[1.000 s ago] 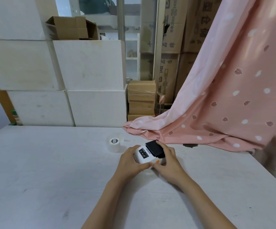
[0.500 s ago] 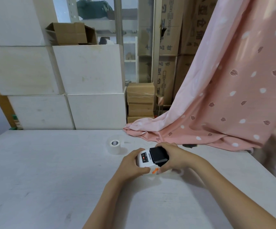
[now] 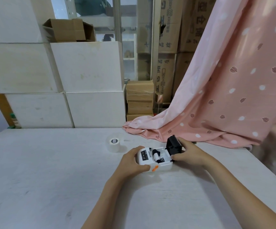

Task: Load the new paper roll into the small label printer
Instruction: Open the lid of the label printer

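A small white label printer with an orange latch sits on the white table. Its black lid stands swung open toward the right, showing the white paper bay with a near-empty spool inside. My left hand grips the printer's left end. My right hand holds the open black lid from the right. A new white paper roll with a black core label stands on the table, left of and behind the printer, untouched.
A pink patterned curtain drapes onto the table's far right edge just behind the printer. White blocks and stacked cardboard boxes rise behind the table's far edge.
The black lid was flat on the printer; my right hand has swung it up and open to the right, exposing the paper bay. My left hand kept holding the body.
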### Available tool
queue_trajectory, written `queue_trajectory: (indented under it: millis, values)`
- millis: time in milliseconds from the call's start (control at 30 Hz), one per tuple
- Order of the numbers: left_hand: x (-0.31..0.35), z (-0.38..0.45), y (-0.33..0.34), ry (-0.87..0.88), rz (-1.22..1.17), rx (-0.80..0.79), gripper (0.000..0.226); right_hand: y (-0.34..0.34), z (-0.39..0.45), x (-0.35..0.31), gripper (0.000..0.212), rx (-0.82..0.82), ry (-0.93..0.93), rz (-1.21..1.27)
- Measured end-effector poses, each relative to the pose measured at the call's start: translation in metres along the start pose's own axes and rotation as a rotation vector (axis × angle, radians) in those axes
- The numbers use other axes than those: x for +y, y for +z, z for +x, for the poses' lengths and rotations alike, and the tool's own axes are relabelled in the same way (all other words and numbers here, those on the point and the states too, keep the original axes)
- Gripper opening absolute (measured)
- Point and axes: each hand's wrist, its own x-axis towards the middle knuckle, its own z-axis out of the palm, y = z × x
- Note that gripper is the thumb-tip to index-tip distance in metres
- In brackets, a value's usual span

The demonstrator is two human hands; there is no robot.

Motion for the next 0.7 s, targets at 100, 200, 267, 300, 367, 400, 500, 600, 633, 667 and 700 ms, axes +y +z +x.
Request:
queue_trajectory:
  millis: [100, 200, 267, 300, 367, 400, 500, 600, 633, 667, 700]
  values:
    - [0.003, -0.001, 0.000, 0.007, 0.004, 0.007, 0.047, 0.004, -0.006, 0.010, 0.040, 0.018, 0.039, 0.153]
    - [0.006, -0.004, 0.004, -0.026, -0.015, 0.049, 0.057, 0.017, -0.007, 0.014, 0.043, 0.094, 0.042, 0.136]
    - [0.004, -0.004, 0.007, -0.053, 0.007, 0.098, 0.070, 0.028, -0.006, 0.012, 0.037, 0.225, 0.071, 0.088]
    - [0.002, -0.004, 0.008, -0.058, 0.041, 0.110, 0.077, 0.034, -0.005, 0.010, 0.034, 0.309, 0.095, 0.062]
    - [-0.003, -0.004, 0.011, -0.064, 0.112, 0.118, 0.086, 0.045, -0.008, 0.004, 0.033, 0.436, 0.153, -0.007]
    - [-0.004, -0.004, 0.012, -0.059, 0.137, 0.127, 0.086, 0.052, -0.010, -0.001, 0.030, 0.448, 0.171, -0.029]
    - [-0.003, -0.004, 0.014, -0.031, 0.140, 0.127, 0.060, 0.068, -0.012, -0.014, 0.032, 0.340, 0.174, -0.064]
    - [0.002, -0.008, 0.009, 0.005, 0.065, 0.112, 0.019, 0.079, -0.009, -0.025, 0.041, 0.263, 0.178, -0.083]
    - [0.003, -0.010, 0.008, 0.027, 0.037, 0.106, 0.021, 0.079, -0.006, -0.024, 0.039, 0.244, 0.173, -0.054]
    - [0.003, -0.012, 0.008, 0.041, 0.038, 0.089, 0.025, 0.078, -0.006, -0.025, 0.037, 0.205, 0.167, -0.009]
    - [0.003, -0.013, 0.008, 0.056, 0.062, 0.061, 0.027, 0.076, -0.007, -0.028, 0.043, 0.133, 0.159, 0.014]
